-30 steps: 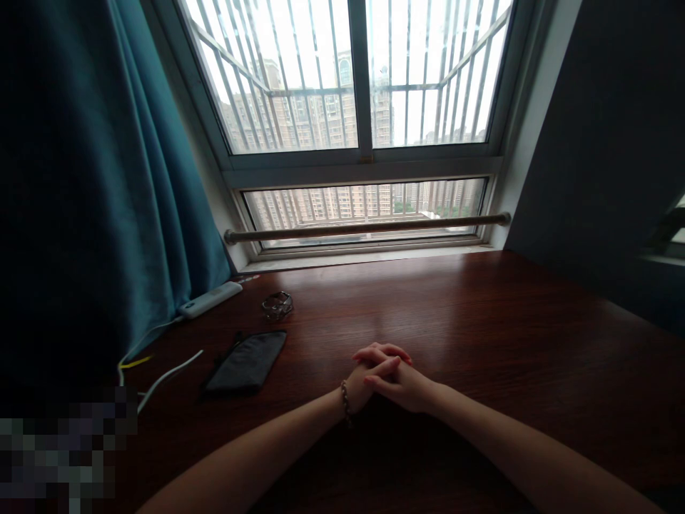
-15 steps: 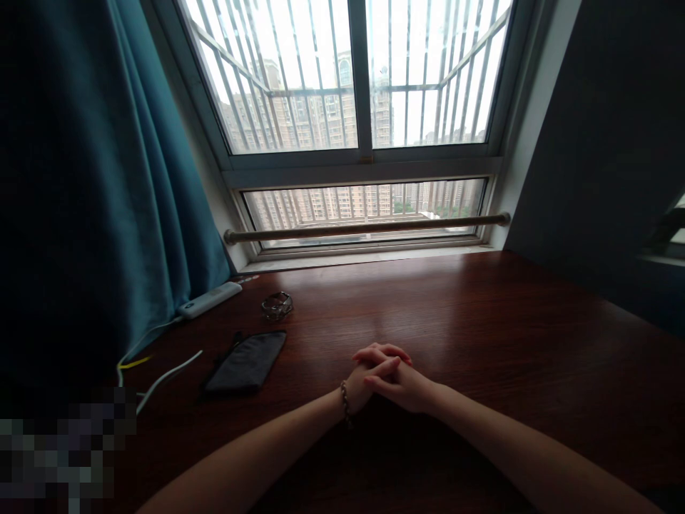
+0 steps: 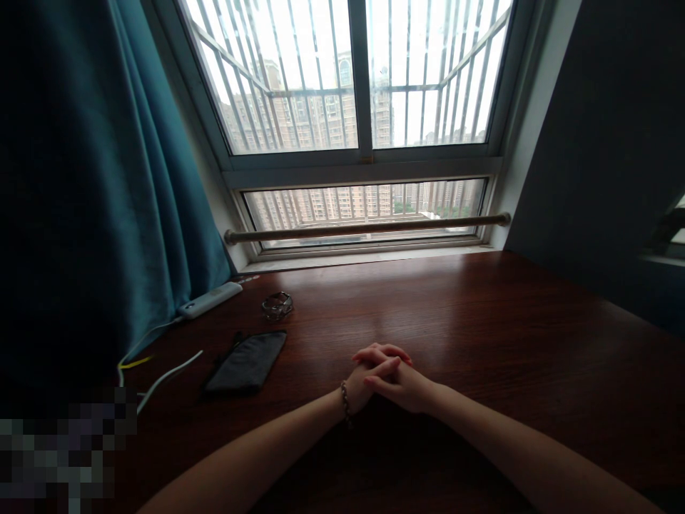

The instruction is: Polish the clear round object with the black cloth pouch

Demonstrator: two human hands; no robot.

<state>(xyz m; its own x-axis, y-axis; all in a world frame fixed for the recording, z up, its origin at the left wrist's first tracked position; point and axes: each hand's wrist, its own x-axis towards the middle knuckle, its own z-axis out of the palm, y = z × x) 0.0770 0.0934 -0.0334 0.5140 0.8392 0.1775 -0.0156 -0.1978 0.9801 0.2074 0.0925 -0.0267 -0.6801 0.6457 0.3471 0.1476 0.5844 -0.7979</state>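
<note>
My left hand (image 3: 362,378) and my right hand (image 3: 411,387) are clasped together on the dark reddish-brown wooden table (image 3: 460,321), fingers interlaced. Each is closed around the other, and no object shows between them. Their palms are hidden. A beaded or chain bracelet (image 3: 345,401) circles my left wrist. To the left of my hands lies a flat dark grey cloth pouch (image 3: 247,363). Beyond it sits a round, open-work dark metal piece (image 3: 277,305), like a bangle; neither hand touches these.
A white power strip (image 3: 211,300) lies at the table's left edge beside a blue curtain (image 3: 160,178). White cables (image 3: 168,376) and a yellow strip (image 3: 138,362) are at the left. Behind the table, a rail (image 3: 369,230) crosses the barred window (image 3: 300,78). A dark wall stands at the right.
</note>
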